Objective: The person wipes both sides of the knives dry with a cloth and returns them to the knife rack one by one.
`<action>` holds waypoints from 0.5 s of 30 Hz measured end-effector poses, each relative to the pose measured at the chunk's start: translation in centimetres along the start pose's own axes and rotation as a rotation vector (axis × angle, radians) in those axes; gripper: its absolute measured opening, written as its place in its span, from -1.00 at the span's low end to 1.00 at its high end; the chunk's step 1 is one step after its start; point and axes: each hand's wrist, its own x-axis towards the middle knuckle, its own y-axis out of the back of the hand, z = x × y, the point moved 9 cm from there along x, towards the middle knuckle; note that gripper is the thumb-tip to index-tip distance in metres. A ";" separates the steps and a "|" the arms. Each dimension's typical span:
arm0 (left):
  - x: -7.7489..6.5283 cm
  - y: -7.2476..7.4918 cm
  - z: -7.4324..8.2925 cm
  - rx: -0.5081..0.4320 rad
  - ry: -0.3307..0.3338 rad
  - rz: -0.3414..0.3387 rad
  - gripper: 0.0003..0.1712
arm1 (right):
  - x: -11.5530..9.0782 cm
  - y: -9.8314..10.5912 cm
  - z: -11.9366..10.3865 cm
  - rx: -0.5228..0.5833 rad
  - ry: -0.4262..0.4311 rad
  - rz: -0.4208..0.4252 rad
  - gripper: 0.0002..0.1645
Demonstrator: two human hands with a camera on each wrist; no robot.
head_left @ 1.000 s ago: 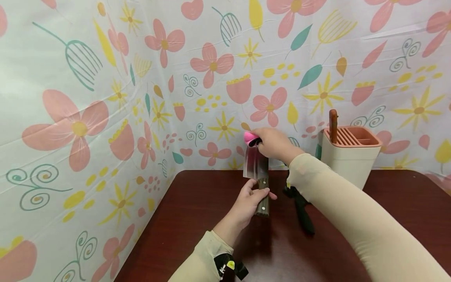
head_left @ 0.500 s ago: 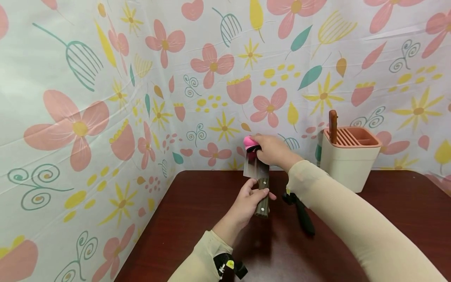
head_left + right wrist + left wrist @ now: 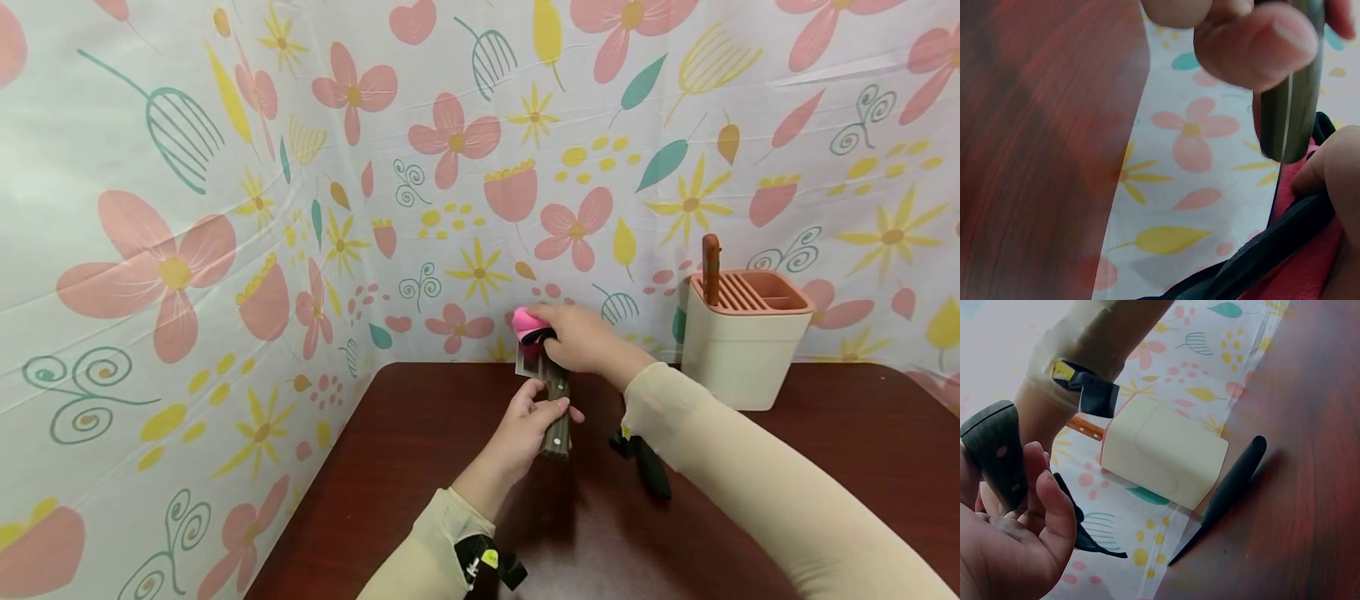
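My left hand (image 3: 517,437) grips a cleaver (image 3: 556,437) by its dark, riveted wooden handle, blade pointing away. The broad blade is mostly covered. In my right hand (image 3: 583,337) is a pink cloth with black edging (image 3: 525,323), pressed against the blade just above the handle. From the right wrist, the cloth (image 3: 1310,265) looks deep pink and wraps round the blade below the handle's end (image 3: 1291,125). The left wrist view has the handle butt (image 3: 997,450) sticking up out of my left hand (image 3: 1016,550).
A black-handled knife (image 3: 654,475) lies on the dark red table (image 3: 420,467), partly behind my right sleeve. At the back right stands a cream knife holder (image 3: 742,358) with an orange slotted top and a brown-handled utensil (image 3: 710,271) in it. Floral cloth hangs behind.
My right hand has slid down the blade with the cloth, toward the cleaver's handle. My left hand keeps almost the same place and grip.
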 end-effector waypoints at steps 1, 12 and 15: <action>0.0 0.0 0.0 0.001 -0.003 -0.003 -0.71 | -0.2 0.1 -0.2 0.007 0.012 0.004 -0.26; 0.1 0.4 0.1 -0.007 -0.009 -0.003 -0.69 | -2.6 0.0 -2.5 0.031 0.052 -0.040 -0.25; 0.2 0.5 0.1 -0.009 -0.029 -0.002 -0.64 | -3.2 0.0 -3.1 0.037 0.060 -0.043 -0.27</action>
